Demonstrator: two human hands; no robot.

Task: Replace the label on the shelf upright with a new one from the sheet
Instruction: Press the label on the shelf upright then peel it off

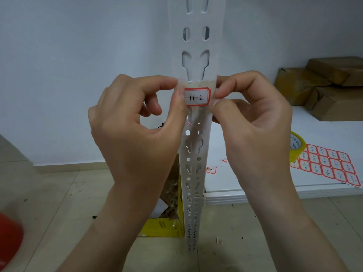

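From the head camera, the red-bordered label [197, 96], with handwriting on it, sits on the front of the white shelf upright [196, 152], just below a pair of slots. The left hand [137, 124] has its fingers curled and pinches the label's left edge with thumb and forefinger. The right hand [255, 118] pinches the right edge likewise, thumb tip at the lower corner. The sheet [330, 165] lies on the white shelf board [255, 179] to the right, just beside a yellow tape roll [297, 148].

Red-bordered label [197, 96] on the shelf upright [196, 154]: handwritten "11-2", first digits uncertain. Yellow tape roll [297, 146], inner core: partial print "DE IN C". Label sheet [330, 165]: handwritten marks, too small to read.
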